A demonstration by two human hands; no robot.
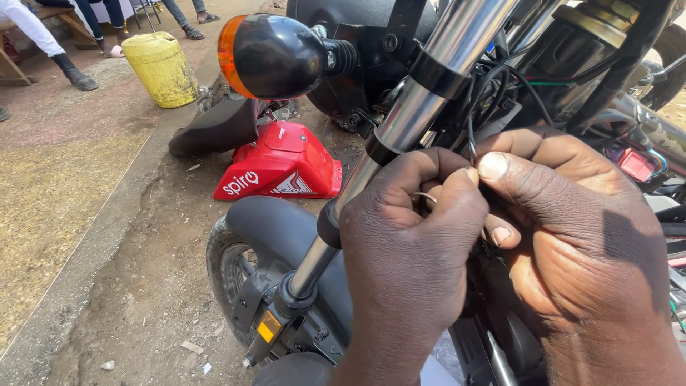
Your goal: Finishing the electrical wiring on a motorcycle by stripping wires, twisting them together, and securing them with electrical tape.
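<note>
Both hands work at the wiring beside the chrome fork tube (421, 100) of a motorbike. Left hand (411, 264): thumb and forefinger pinched together on a thin pale wire (424, 195). Right hand (572, 236): thumb pressed toward the same wire; its other fingers are hidden. Judgement: keep the pinch close to the wire end, hands braced against the fork. Red panel (282, 168) with white lettering lies on the ground behind; yellow jerrycan (161, 68) further back.

Dirt ground (150, 286) bears red panel (282, 168), yellow jerrycan (161, 68).
</note>
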